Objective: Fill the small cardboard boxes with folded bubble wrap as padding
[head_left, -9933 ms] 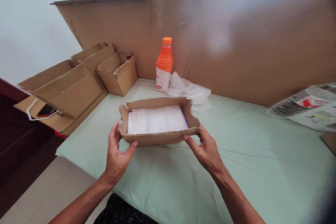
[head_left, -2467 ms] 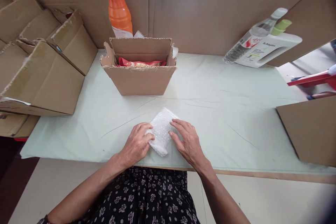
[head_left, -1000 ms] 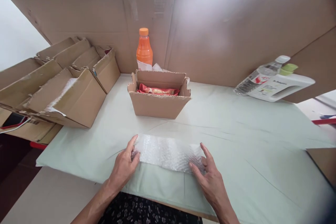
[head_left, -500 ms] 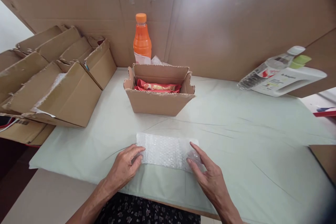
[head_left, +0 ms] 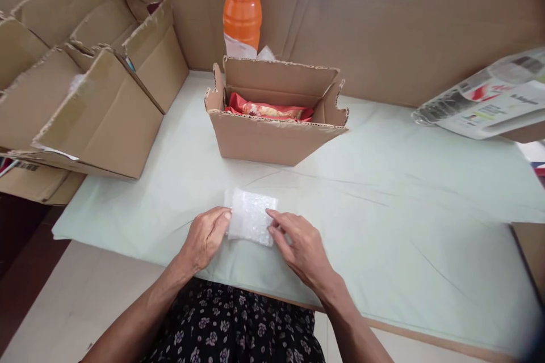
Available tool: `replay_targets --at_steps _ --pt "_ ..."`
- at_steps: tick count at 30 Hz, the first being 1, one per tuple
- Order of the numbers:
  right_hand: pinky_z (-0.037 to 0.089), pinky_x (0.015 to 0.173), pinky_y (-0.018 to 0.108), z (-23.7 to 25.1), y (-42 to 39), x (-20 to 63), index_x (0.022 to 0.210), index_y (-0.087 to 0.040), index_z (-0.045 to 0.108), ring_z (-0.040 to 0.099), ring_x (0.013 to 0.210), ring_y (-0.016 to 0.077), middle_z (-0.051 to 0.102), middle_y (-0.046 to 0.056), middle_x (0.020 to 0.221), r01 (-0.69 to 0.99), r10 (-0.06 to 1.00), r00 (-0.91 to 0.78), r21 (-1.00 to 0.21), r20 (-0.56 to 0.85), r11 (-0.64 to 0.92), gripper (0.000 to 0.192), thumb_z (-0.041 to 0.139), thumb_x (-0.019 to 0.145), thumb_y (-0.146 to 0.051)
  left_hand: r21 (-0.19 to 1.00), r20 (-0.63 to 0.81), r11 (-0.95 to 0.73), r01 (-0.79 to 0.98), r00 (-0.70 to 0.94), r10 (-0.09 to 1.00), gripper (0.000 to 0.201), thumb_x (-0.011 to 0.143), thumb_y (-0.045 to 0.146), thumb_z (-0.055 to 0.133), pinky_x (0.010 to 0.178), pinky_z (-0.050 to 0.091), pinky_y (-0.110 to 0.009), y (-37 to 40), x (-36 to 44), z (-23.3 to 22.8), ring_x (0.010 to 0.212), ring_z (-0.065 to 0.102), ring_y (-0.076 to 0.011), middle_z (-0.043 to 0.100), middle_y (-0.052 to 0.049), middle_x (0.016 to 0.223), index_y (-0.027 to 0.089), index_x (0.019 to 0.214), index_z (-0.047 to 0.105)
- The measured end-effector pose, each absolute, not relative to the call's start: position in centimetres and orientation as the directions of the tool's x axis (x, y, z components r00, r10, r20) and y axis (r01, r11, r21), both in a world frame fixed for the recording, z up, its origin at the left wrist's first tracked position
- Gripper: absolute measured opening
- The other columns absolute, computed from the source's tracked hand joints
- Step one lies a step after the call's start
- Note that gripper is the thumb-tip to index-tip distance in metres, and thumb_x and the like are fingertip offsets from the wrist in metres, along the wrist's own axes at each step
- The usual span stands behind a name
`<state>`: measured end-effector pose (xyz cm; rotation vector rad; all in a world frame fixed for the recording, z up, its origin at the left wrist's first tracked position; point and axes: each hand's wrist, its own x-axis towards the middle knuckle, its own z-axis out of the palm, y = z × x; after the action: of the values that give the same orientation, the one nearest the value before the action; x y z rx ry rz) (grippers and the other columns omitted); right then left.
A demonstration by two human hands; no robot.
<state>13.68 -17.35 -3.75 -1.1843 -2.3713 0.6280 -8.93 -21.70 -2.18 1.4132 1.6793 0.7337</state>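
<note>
We see the tall orange plastic bottle cut off at the top edge, its base hidden behind the open brown cardboard box. The printed packages at right are blurred, their labels unreadable.

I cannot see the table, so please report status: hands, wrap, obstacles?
Left hand and right hand pressing folded bubble wrap. Wrap flat on table. Open box behind, apart.

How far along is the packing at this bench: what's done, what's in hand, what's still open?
Done: a red snack packet already lies inside the open cardboard box. In hand: the left hand and right hand press a small folded piece of bubble wrap flat on the green table cover, in front of the box. Left: the wrap is not in the box, and the box flaps stand open.
</note>
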Motion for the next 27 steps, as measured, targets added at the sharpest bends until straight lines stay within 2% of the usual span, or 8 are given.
replay_targets --at_steps 4,6,9,12,15,20,24,27 --pt "0.055 0.077 0.035 -4.9 -17.3 13.7 0.114 -0.022 0.070 0.069 0.086 0.0209 0.074 0.007 0.097 0.660 0.801 -0.583 -0.497 0.134 0.564 0.026 0.049 0.100 -0.024 0.750 -0.235 0.254 0.611 -0.114 0.965 0.042 0.091 0.049 0.047 0.056 0.028 -0.026 -21.3 -9.0 -2.8 0.056 0.038 -0.0120 0.038 0.005 0.057 0.021 0.061 0.039" --pt "0.054 0.077 0.034 -5.2 -17.4 14.3 0.116 -0.021 0.069 0.069 0.083 0.0200 0.074 0.007 0.097 0.697 0.854 -0.493 -0.511 0.167 0.503 0.028 0.047 0.101 -0.028 0.690 -0.216 0.261 0.675 -0.152 0.964 0.032 0.086 0.041 0.051 0.055 0.028 -0.026 -21.3 -9.0 -3.4 0.054 0.038 -0.0117 0.040 0.005 0.057 0.021 0.062 0.044" --pt "0.052 0.068 0.034 -5.6 -17.5 15.1 0.126 -0.019 0.064 0.067 0.072 0.0207 0.073 0.006 0.089 0.778 0.900 -0.387 -0.452 0.200 0.436 0.034 0.050 0.100 -0.036 0.648 -0.179 0.260 0.716 -0.189 0.966 0.024 0.086 0.033 0.050 0.061 0.040 -0.026 -21.7 -8.9 -4.3 0.059 0.053 -0.0152 0.059 0.003 0.067 0.020 0.098 0.065" --pt "0.051 0.065 0.035 -6.1 -17.8 14.3 0.137 -0.017 0.056 0.067 0.070 0.0224 0.073 0.006 0.084 0.794 0.884 -0.409 -0.388 0.227 0.467 0.043 0.052 0.098 -0.035 0.645 -0.119 0.226 0.730 -0.196 0.973 0.054 0.087 0.032 0.052 0.074 0.052 -0.033 -22.5 -8.6 -5.0 0.081 0.069 -0.0228 0.074 -0.007 0.099 0.019 0.139 0.052" --pt "0.052 0.065 0.033 -6.1 -17.9 12.8 0.140 -0.018 0.053 0.066 0.067 0.0198 0.073 0.003 0.080 0.724 0.847 -0.466 -0.440 0.257 0.532 0.042 0.048 0.099 -0.025 0.714 -0.044 0.132 0.688 -0.144 0.989 0.060 0.090 0.029 0.051 0.083 0.057 -0.036 -23.3 -8.6 -5.3 0.099 0.072 -0.0249 0.073 -0.011 0.120 0.020 0.149 0.044" --pt "0.054 0.068 0.029 -1.7 -16.1 13.2 0.129 -0.024 0.062 0.065 0.070 0.0160 0.074 0.003 0.089 0.548 0.787 -0.443 -0.566 0.429 0.616 0.032 0.048 0.100 -0.022 0.745 0.242 -0.147 0.651 -0.058 0.969 0.052 0.096 0.028 0.053 0.091 0.057 -0.029 -22.1 -10.1 -1.8 0.107 0.071 -0.0183 0.069 -0.009 0.131 0.022 0.148 0.046" --pt "0.054 0.074 0.031 6.5 -11.7 14.1 0.112 -0.025 0.072 0.067 0.080 0.0177 0.073 0.005 0.093 0.513 0.667 -0.443 -0.441 0.599 0.736 0.022 0.054 0.099 -0.022 0.504 0.599 -0.499 0.705 0.131 0.790 0.030 0.097 0.018 0.054 0.070 0.054 -0.022 -17.1 -11.4 5.8 0.072 0.065 -0.0111 0.073 -0.003 0.091 0.020 0.125 0.066" --pt "0.052 0.075 0.031 12.4 -6.7 13.5 0.105 -0.024 0.075 0.067 0.081 0.0175 0.073 0.005 0.093 0.552 0.601 -0.436 -0.328 0.670 0.767 0.021 0.056 0.096 -0.022 0.317 0.709 -0.592 0.741 0.229 0.667 0.022 0.095 0.017 0.055 0.072 0.052 -0.025 -11.8 -11.8 11.4 0.075 0.064 -0.0134 0.071 -0.004 0.084 0.018 0.106 0.073"
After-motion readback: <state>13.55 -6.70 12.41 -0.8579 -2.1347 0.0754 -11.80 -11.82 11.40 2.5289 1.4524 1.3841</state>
